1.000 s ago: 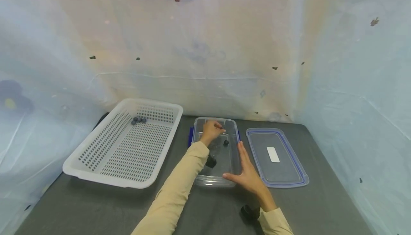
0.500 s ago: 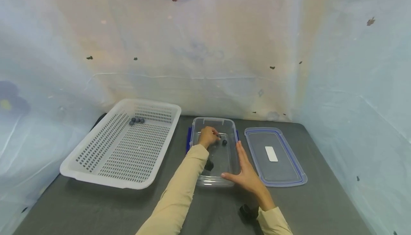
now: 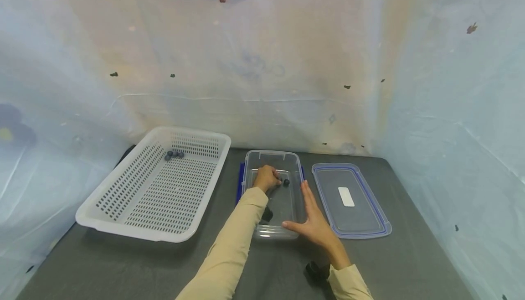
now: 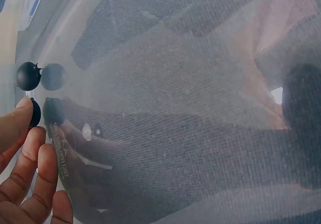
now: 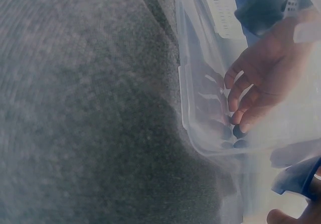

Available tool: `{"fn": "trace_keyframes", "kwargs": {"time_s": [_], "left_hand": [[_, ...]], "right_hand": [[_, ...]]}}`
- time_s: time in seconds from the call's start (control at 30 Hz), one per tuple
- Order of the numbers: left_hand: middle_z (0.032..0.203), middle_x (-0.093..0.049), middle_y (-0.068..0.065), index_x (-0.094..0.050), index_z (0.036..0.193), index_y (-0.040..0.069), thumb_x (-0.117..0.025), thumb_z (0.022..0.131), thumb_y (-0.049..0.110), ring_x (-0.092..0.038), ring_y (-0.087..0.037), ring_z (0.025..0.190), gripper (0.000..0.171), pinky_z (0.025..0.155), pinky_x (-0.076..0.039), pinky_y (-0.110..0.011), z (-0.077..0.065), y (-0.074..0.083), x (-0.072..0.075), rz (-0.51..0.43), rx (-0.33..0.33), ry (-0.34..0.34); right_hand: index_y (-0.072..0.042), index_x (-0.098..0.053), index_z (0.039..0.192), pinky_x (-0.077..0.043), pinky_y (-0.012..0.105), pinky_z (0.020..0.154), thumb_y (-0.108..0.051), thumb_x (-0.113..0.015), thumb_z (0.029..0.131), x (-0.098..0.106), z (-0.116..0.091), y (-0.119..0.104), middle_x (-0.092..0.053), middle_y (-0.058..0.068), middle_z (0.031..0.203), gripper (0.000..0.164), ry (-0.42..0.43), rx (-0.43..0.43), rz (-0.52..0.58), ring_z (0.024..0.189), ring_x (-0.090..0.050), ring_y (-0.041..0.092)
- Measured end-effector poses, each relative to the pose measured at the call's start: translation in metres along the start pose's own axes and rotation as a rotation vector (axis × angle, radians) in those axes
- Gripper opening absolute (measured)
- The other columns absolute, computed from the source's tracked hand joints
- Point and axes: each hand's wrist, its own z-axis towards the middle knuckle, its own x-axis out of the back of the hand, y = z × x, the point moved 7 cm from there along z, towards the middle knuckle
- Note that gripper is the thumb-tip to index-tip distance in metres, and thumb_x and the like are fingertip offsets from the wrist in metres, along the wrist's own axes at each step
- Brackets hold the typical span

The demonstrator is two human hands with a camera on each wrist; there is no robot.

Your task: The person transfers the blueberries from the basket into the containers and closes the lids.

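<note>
Inside a clear plastic container (image 3: pixel 274 232), my left hand (image 3: pixel 266 178) pinches a blueberry (image 4: pixel 35 113) between thumb and fingertips, low near the bottom. Right beside it, another blueberry (image 3: pixel 286 182) lies on the container floor; the left wrist view shows that berry (image 4: pixel 28 76) too, with a reflection next to it. My right hand (image 3: pixel 316 228) is spread at the container's right front corner, fingers straight along the side and thumb toward the front. A blue latch (image 5: pixel 298 179) shows near its fingertips in the right wrist view. Whether those fingers press the wall, I cannot tell.
To the left stands a white slotted basket (image 3: pixel 172 195) with several blueberries (image 3: pixel 174 154) in its far corner. On the right, a clear lid (image 3: pixel 365 218) with a blue seal and white label lies flat on the grey tabletop (image 3: pixel 410 263). Patterned sheeting encloses the back and sides.
My left hand has lowered with the blueberry from above the container's far part to its floor, beside the other berry. My right hand has stayed in place.
</note>
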Motion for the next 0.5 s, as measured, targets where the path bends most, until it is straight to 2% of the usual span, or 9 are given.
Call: {"fn": "trace_keyframes", "kwargs": {"time_s": [0.23,0.4,0.5], "left_hand": [[0.078,-0.068,-0.007,-0.071,0.077,0.002,-0.085,0.07,0.005,-0.059,-0.032,0.093,0.015,0.084,-0.048,-0.038,0.001,0.003,0.004,0.061,-0.009,-0.003],[0.087,-0.068,-0.011,-0.072,0.082,0.001,-0.083,0.074,0.006,-0.057,-0.033,0.097,0.014,0.085,-0.048,-0.041,-0.002,0.01,0.014,0.018,0.008,-0.005],[0.095,-0.069,-0.011,-0.074,0.09,0.001,-0.08,0.077,0.008,-0.058,-0.033,0.101,0.016,0.087,-0.048,-0.042,-0.002,0.016,0.018,0.003,-0.016,-0.014]], "right_hand": [[-0.002,-0.006,0.155,-0.019,0.065,0.106,-0.038,-0.084,0.072,-0.001,0.001,-0.001,0.0,0.015,0.161,0.119,0.002,-0.002,-0.003,0.144,-0.007,0.038],[-0.003,-0.007,0.155,-0.019,0.066,0.105,-0.038,-0.084,0.072,0.0,0.001,0.0,-0.001,0.016,0.161,0.118,0.009,-0.002,-0.006,0.144,-0.007,0.039],[-0.004,-0.007,0.155,-0.019,0.066,0.105,-0.039,-0.084,0.072,0.0,-0.001,0.001,-0.001,0.014,0.161,0.118,0.018,0.002,-0.015,0.143,-0.007,0.04]]}}
